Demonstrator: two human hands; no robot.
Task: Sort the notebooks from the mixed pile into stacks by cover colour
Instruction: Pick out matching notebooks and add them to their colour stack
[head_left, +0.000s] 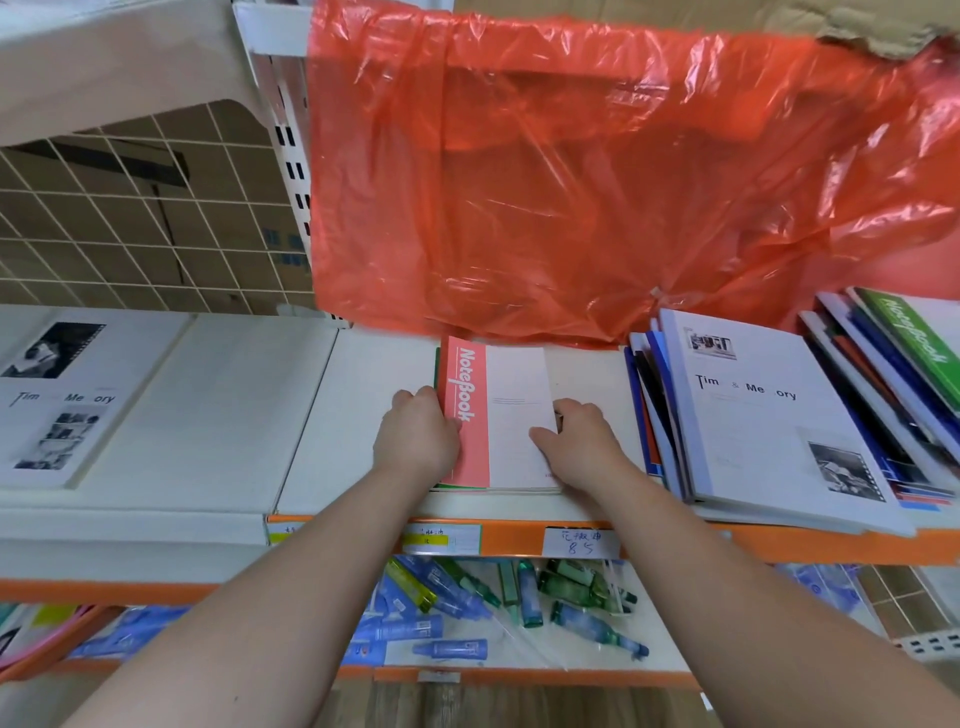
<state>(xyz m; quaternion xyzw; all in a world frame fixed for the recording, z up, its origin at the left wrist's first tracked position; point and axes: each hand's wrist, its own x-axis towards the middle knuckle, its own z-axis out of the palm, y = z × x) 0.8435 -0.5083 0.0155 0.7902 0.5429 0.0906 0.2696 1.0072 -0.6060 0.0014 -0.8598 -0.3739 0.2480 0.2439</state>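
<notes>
Item in hand: a coral-banded notebook (493, 415) lies flat on the middle bay of the shelf (358, 395), spine to the left, squared to the front edge.

The left hand (418, 434) has its fingers curled over the spine edge. The right hand (579, 441) lays its thumb on the white part of the cover and wraps its fingers round the opposite edge. Both hands grip the notebook from the sides, which I judge to be a hold for aligning it on whatever lies underneath.

A green cover edge (436, 366) shows beneath the notebook along its left and front sides. If stacks go by cover colour, that pairing needs checking. How many books lie under it cannot be told.

The mixed pile (769, 415) sits just beside it on the right. It is slumped and fanned, with a white "Time & Memory" cover on top, blue covers below and a green notebook (914, 338) at the far end. A white stack (57, 400) of the same title lies well apart on the left.

Obstruction: a red plastic bag (571, 182) hangs down behind, and its hem touches the shelf just beyond the notebook's far edge. Tubes (467, 597) lie on the shelf below and are not involved.
</notes>
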